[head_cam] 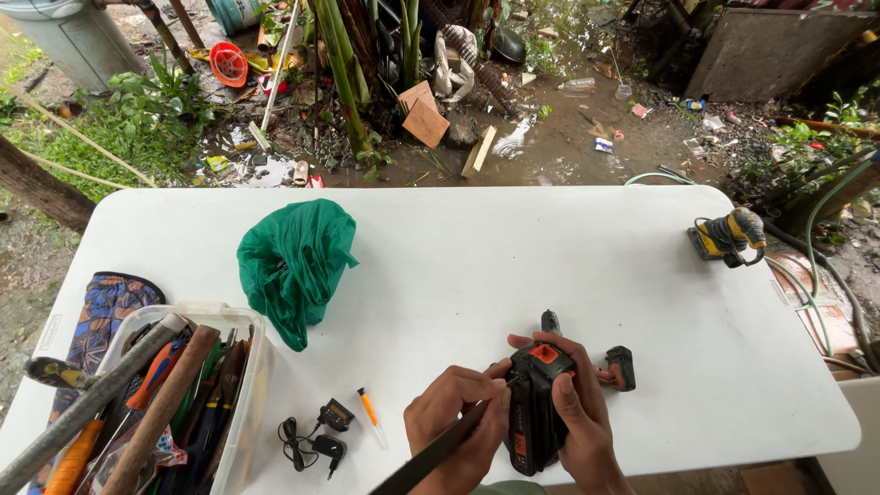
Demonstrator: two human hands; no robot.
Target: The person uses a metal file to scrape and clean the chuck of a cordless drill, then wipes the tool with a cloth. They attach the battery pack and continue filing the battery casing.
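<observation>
White folding table (477,247) is sitting outside on muddy, puddled ground with scrap wood and plants behind it. Near the front edge, the right hand (582,422) is wrapping tight around a black and orange drill (536,403), while the left hand (454,426) is clamping a dark rod (431,458) against it. The rod's lower end is running out of frame, so hard to say what it is. Green cloth (295,261) is lying left of the middle, tool bin (240,431) at the front left corner, yellow sander (729,236) by the right edge.

drill (536,403) — black, orange switch | upright on table | file (440,451) (dark, flat) touching it
</observation>
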